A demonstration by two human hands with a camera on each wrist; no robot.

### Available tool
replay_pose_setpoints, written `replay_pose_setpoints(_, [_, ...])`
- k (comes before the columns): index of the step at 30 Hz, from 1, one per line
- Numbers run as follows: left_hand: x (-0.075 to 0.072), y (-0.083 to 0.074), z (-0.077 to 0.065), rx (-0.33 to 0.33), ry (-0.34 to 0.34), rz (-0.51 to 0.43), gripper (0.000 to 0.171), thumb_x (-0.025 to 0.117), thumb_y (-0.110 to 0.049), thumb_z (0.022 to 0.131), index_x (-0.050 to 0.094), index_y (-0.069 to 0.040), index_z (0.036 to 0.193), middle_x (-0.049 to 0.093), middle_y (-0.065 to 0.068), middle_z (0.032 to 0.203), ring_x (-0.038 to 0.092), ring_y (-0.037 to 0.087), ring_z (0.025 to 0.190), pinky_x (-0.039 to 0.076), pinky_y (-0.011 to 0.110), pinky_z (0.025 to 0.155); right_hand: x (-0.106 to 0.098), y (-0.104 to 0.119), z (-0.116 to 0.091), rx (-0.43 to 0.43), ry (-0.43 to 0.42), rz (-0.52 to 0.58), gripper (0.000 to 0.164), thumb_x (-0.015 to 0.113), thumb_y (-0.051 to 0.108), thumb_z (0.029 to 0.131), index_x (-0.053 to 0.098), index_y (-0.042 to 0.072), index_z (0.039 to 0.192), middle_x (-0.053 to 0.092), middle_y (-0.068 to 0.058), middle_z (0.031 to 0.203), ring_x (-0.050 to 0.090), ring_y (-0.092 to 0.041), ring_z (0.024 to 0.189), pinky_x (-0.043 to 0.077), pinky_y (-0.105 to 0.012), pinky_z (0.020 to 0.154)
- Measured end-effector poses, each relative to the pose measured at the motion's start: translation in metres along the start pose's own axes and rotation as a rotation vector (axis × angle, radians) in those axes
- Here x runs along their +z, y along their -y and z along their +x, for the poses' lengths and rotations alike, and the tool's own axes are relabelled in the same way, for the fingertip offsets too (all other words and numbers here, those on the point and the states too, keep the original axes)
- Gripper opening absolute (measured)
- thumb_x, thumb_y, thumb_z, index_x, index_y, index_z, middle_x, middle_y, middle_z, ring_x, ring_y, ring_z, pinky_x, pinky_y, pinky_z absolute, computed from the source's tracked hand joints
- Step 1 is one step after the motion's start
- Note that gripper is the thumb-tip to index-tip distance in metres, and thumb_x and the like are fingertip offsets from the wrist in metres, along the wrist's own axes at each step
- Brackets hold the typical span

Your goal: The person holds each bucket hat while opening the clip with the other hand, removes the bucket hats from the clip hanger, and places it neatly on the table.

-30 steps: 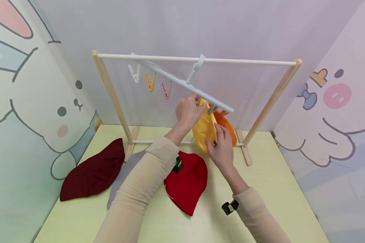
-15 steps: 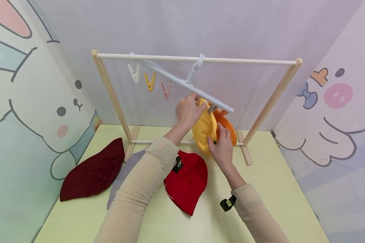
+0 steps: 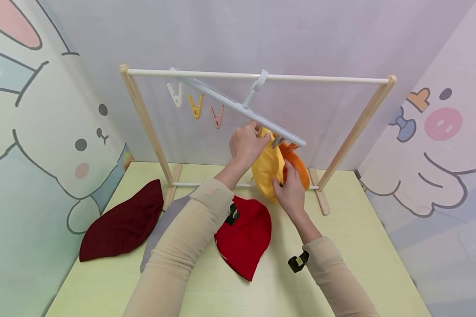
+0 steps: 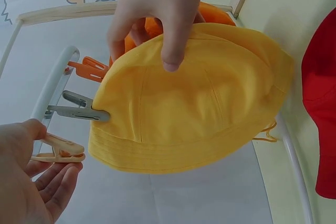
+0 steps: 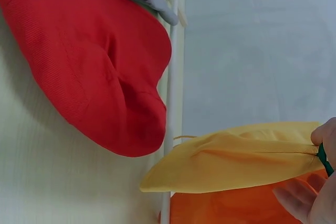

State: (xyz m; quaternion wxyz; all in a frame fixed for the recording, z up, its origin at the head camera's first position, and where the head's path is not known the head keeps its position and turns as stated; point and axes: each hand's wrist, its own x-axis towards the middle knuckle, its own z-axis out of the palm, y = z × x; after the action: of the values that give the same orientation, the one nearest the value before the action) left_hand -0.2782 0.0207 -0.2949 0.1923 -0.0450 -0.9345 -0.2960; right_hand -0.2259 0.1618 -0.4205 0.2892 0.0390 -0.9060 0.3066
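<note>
My left hand [image 3: 247, 143] pinches a beige clothespin [image 4: 59, 153] on the pale-blue hanger [image 3: 222, 99]; its tip is right beside the brim of the yellow bucket hat [image 4: 184, 111]. A grey clothespin [image 4: 79, 112] grips that brim farther along. With the thumb on one face and fingers behind, my right hand [image 3: 291, 189] holds the yellow hat at its side. Behind it hangs an orange hat [image 3: 299, 171], partly covered, near an orange clothespin [image 4: 90, 70].
White [image 3: 176, 95], yellow [image 3: 196, 106] and pink [image 3: 217, 117] clothespins hang at the hanger's left half. The hanger hooks on the rack's white rod [image 3: 321, 79]. On the table lie a maroon hat [image 3: 123, 224], a grey hat [image 3: 162, 224] partly under my left arm, and a red hat [image 3: 246, 235].
My right hand has shifted slightly, its fingers slipping behind the yellow hat's edge, between it and the orange hat. My left hand stays on the beige clothespin.
</note>
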Motion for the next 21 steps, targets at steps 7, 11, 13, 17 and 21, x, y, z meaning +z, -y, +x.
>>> replay_pose_setpoints(7, [-0.0001, -0.0001, 0.0001, -0.003, 0.003, -0.003, 0.027, 0.056, -0.045, 0.077, 0.056, -0.019, 0.086, 0.052, -0.003, 0.058, 0.047, 0.013, 0.050, 0.034, 0.024, 0.044, -0.0004, -0.0010, 0.0038, 0.014, 0.003, 0.009, 0.053, 0.065, 0.021, 0.074, 0.043, 0.011, 0.122, 0.056, -0.010, 0.100, 0.052, -0.022, 0.076, 0.043, -0.039, 0.062])
replay_pose_setpoints(11, [-0.0001, 0.0003, 0.0000, -0.004, 0.005, 0.001, 0.028, 0.056, -0.046, 0.077, 0.056, -0.019, 0.086, 0.052, -0.004, 0.058, 0.047, 0.013, 0.050, 0.034, 0.024, 0.043, -0.0014, -0.0006, 0.0044, 0.023, -0.022, 0.009, 0.044, 0.063, 0.018, 0.074, 0.048, 0.009, 0.115, 0.057, -0.008, 0.097, 0.052, -0.021, 0.072, 0.043, -0.038, 0.060])
replay_pose_setpoints(13, [-0.0001, 0.0004, 0.0001, -0.002, 0.005, 0.002, 0.029, 0.056, -0.047, 0.077, 0.056, -0.020, 0.086, 0.051, -0.004, 0.057, 0.046, 0.013, 0.049, 0.033, 0.024, 0.042, -0.0023, -0.0008, 0.0045, 0.017, -0.048, 0.010, 0.039, 0.061, 0.015, 0.075, 0.051, 0.008, 0.111, 0.058, -0.008, 0.095, 0.053, -0.022, 0.071, 0.043, -0.038, 0.060])
replay_pose_setpoints(17, [0.0003, 0.0006, 0.0000, 0.004, 0.003, -0.005, 0.030, 0.056, -0.048, 0.076, 0.055, -0.019, 0.086, 0.051, -0.003, 0.055, 0.046, 0.013, 0.047, 0.033, 0.024, 0.041, -0.0049, -0.0019, 0.0055, -0.001, -0.097, 0.022, 0.030, 0.058, 0.008, 0.074, 0.055, 0.005, 0.103, 0.059, -0.010, 0.089, 0.054, -0.024, 0.072, 0.043, -0.040, 0.062])
replay_pose_setpoints(21, [0.0007, 0.0008, -0.0001, 0.002, 0.000, -0.010, 0.029, 0.056, -0.047, 0.077, 0.055, -0.019, 0.085, 0.050, -0.003, 0.054, 0.046, 0.013, 0.047, 0.033, 0.024, 0.041, -0.0077, -0.0036, 0.0067, 0.000, -0.123, 0.026, 0.026, 0.055, 0.003, 0.072, 0.057, 0.003, 0.098, 0.059, -0.011, 0.085, 0.055, -0.026, 0.072, 0.044, -0.040, 0.063])
